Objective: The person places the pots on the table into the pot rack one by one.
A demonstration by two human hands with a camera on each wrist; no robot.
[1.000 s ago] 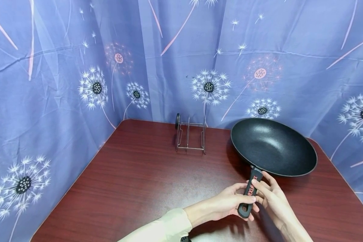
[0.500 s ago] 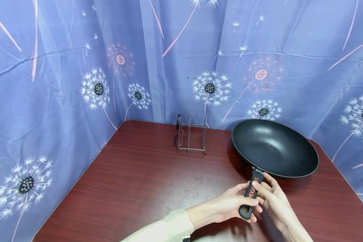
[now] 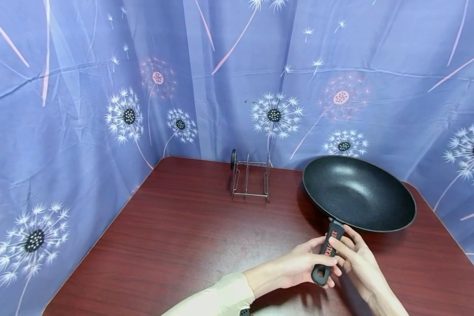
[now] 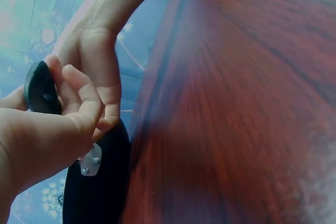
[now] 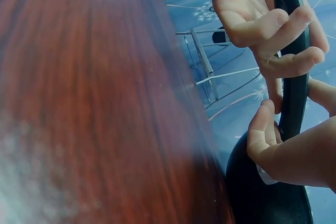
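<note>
A black frying pan stands at the table's right, its inside facing up and its handle pointing toward me. Red lettering runs along the handle, and a hanging hole shows at its end. My left hand grips the handle near that end, thumb on top and fingers beneath. Closer to the pan's body, my right hand pinches the same handle from the right, thumb on its upper face. In the right wrist view the left hand has its fingers curled round the handle. Riveted metal joins handle and pan.
A metal wire rack with a black round piece on its left stands near the table's back edge, left of the pan. Blue curtains with dandelion prints hang behind and along the sides of the dark red table.
Both hands keep their hold on the pan's handle. The whole head view has shifted very slightly; the pan and rack stay in place relative to the table.
</note>
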